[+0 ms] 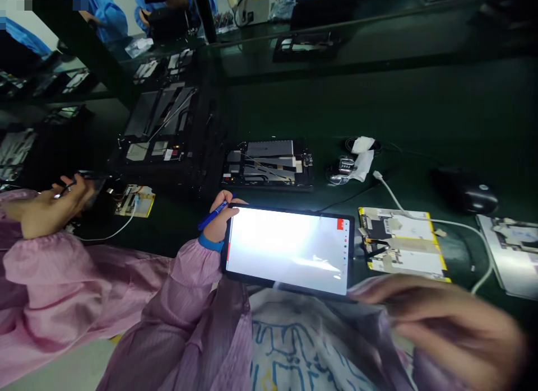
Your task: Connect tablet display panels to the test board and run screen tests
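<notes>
A tablet (288, 248) with a bright white screen is tilted toward me in front of my chest. My left hand (218, 217) grips its upper left corner, thumb on the bezel, and also has a blue pen (212, 216) between the fingers. A blue band circles that wrist. My right hand (454, 318) is at the lower right, smeared by motion, near the tablet's lower right corner; whether it touches the tablet or holds anything is unclear.
An opened device (269, 164) lies behind the tablet. Stacked device trays (157, 122) stand left. Right are a yellow-edged board (403, 242), a white cable (445, 222), a black mouse (466, 192) and a silver panel (515, 262). A co-worker's hand (56, 206) is at far left.
</notes>
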The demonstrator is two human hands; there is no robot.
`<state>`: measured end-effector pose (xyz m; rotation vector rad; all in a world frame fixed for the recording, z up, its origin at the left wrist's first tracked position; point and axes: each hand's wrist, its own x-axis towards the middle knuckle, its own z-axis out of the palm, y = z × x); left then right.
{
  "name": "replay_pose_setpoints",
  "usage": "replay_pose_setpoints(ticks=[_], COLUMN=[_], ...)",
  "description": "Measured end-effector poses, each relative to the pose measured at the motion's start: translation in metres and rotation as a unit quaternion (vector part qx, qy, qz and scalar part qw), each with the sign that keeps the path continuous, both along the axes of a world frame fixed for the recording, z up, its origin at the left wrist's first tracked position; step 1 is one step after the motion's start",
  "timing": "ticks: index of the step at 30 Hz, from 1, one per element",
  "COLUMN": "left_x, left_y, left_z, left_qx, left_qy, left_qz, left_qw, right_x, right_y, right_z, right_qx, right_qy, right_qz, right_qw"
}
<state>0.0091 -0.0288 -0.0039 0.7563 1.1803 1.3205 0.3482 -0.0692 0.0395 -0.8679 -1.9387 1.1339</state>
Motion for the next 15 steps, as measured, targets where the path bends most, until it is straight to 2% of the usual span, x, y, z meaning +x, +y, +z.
replay_pose_setpoints(ticks=[1,3,8,11,15], left_x=[0.0,0.001,0.001,0.001,0.0], left_y=[0.0,0.0,0.001,0.001,0.001], left_z=[0.001,0.002,0.003,0.003,0.001], left_qx=[-0.002,-0.008,-0.019,-0.018,-0.014], left_qy=[0.0,0.006,0.042,0.048,0.051], left_qz=[0.001,0.002,0.007,0.004,-0.001], left_qw=[1.0,1.0,0.999,0.999,0.999], right_x=[-0.014,-0.041,-0.08,-0.085,-0.076], right_y=[-0.002,-0.006,-0.018,-0.021,-0.017], right_z=[0.002,0.005,0.011,0.014,0.016], right_qx=[-0.002,-0.006,-0.03,-0.035,-0.001], right_qy=[-0.003,-0.002,0.007,0.024,0.025], right_qz=[0.093,0.225,0.372,0.403,0.337], right_qw=[0.996,0.974,0.928,0.914,0.941])
